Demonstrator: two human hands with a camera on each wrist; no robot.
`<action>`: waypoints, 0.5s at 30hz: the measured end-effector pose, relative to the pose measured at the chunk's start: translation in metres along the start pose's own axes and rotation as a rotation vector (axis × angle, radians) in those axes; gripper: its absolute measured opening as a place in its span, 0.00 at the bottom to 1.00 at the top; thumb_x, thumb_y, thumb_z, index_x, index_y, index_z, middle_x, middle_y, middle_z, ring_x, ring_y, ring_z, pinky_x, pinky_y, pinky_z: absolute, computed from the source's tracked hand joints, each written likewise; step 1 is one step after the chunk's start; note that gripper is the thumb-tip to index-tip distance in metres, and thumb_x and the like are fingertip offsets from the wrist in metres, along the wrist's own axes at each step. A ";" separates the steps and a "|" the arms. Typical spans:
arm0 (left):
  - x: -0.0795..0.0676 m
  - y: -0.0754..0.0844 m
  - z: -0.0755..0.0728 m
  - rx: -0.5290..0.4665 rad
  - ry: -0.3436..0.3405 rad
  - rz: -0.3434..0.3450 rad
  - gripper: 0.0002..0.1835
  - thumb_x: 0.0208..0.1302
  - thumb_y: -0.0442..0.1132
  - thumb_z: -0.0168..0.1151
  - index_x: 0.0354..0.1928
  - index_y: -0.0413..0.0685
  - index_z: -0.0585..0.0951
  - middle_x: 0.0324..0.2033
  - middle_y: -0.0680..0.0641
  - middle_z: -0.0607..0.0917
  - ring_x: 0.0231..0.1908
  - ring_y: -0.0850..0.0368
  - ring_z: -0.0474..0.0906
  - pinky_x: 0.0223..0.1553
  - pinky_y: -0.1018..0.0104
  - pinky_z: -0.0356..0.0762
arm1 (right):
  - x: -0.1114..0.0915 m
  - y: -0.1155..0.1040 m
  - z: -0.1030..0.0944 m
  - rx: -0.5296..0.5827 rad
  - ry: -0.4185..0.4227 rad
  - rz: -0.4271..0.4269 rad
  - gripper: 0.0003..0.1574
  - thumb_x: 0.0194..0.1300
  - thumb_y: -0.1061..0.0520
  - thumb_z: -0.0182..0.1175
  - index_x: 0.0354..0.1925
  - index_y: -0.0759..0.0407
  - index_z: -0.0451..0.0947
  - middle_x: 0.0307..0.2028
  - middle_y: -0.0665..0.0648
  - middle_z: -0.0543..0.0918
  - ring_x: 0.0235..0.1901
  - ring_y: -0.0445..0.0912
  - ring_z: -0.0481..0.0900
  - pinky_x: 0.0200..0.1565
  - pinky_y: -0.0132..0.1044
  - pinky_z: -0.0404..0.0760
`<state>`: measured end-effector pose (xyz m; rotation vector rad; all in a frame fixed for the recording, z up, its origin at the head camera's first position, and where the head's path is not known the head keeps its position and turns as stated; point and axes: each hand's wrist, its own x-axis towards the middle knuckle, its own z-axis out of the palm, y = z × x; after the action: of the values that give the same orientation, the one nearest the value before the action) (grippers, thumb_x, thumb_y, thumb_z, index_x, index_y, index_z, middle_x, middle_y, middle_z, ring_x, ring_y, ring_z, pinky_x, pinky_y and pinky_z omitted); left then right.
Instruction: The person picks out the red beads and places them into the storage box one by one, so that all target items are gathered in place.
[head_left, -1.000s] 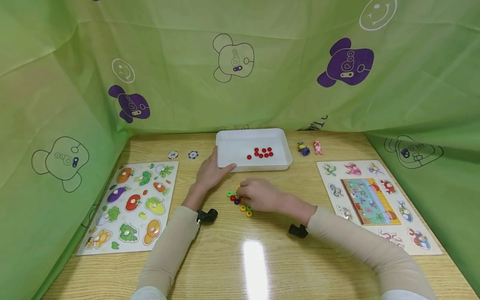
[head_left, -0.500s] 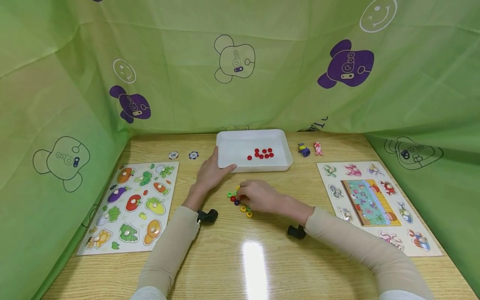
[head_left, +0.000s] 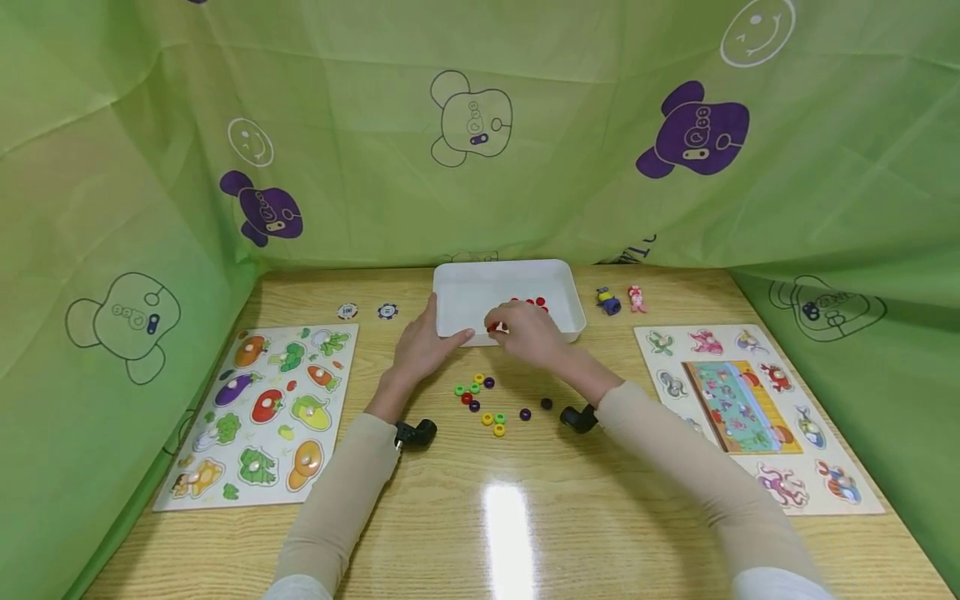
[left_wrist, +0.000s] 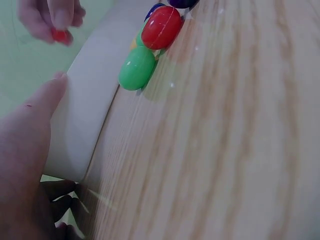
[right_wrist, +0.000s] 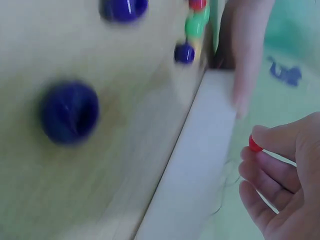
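My right hand [head_left: 528,335] is over the front part of the white tray [head_left: 468,287], pinching a red bead [right_wrist: 255,144] between thumb and fingertips. My left hand [head_left: 422,343] rests at the tray's front left corner, its thumb [left_wrist: 47,95] along the front rim and its fingers straight along the left side. Several red beads [head_left: 541,302] lie in the tray, partly hidden by my right hand. In front of the tray are loose ring-shaped beads: green [head_left: 460,390], yellow [head_left: 487,419], purple [head_left: 525,414] and one red bead [head_left: 467,398].
A vegetable puzzle board [head_left: 288,417] lies at the left, a sea-animal puzzle board [head_left: 817,467] at the right. Two poker chips [head_left: 387,311] are left of the tray. A blue-and-yellow figurine [head_left: 607,301] and a pink figurine [head_left: 636,298] stand right of it. Green cloth [head_left: 360,183] surrounds the table.
My right hand has moved from the bead pile forward to over the tray, carrying a red bead. Purple beads it had covered are now visible. My left hand stays at the tray's corner.
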<state>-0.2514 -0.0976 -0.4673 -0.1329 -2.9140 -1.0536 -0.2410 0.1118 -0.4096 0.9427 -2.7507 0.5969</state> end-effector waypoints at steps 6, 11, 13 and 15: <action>0.000 0.000 0.000 -0.006 -0.010 -0.006 0.60 0.47 0.78 0.50 0.73 0.52 0.40 0.71 0.44 0.56 0.67 0.39 0.59 0.61 0.42 0.63 | 0.024 0.027 0.012 0.013 -0.013 0.139 0.09 0.59 0.58 0.61 0.39 0.56 0.83 0.35 0.52 0.85 0.34 0.44 0.79 0.35 0.38 0.78; 0.001 -0.002 0.000 -0.010 -0.003 0.002 0.60 0.47 0.77 0.50 0.73 0.53 0.40 0.71 0.44 0.56 0.66 0.38 0.59 0.61 0.41 0.62 | 0.038 0.043 0.022 0.033 -0.024 0.221 0.08 0.58 0.58 0.60 0.37 0.55 0.83 0.36 0.52 0.85 0.33 0.45 0.78 0.37 0.39 0.78; 0.001 -0.003 0.001 -0.007 0.003 0.005 0.59 0.47 0.77 0.51 0.73 0.52 0.40 0.71 0.45 0.56 0.66 0.39 0.59 0.62 0.42 0.62 | 0.042 0.047 0.024 0.044 -0.027 0.252 0.08 0.58 0.58 0.59 0.36 0.55 0.83 0.35 0.51 0.85 0.32 0.45 0.77 0.36 0.39 0.77; 0.002 -0.004 0.002 -0.009 0.009 0.009 0.59 0.48 0.76 0.51 0.73 0.52 0.40 0.71 0.45 0.56 0.67 0.39 0.59 0.62 0.42 0.62 | 0.046 0.049 0.025 0.051 -0.033 0.280 0.07 0.57 0.59 0.59 0.35 0.54 0.83 0.34 0.51 0.85 0.31 0.45 0.76 0.36 0.39 0.77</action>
<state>-0.2536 -0.0991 -0.4708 -0.1415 -2.8982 -1.0632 -0.3079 0.1112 -0.4348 0.5843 -2.9337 0.7029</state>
